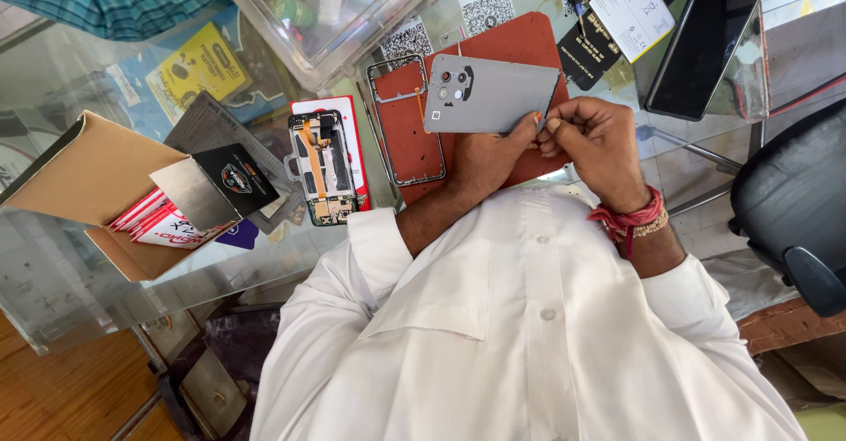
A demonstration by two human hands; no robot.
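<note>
Left hand (483, 161) grips the grey plastic phone back cover (487, 95) (camera holes showing); right hand (597, 141) pinches its lower corner above the red-brown mat (520, 40).

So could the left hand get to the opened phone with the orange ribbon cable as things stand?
Probably yes. The left hand grips the grey back cover, so it would have to free itself first. The opened phone lies uncovered on the glass table beside the red mat, nothing between.

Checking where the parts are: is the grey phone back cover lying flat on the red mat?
No, the grey back cover is held up off the red mat by the left hand and right hand.
</note>
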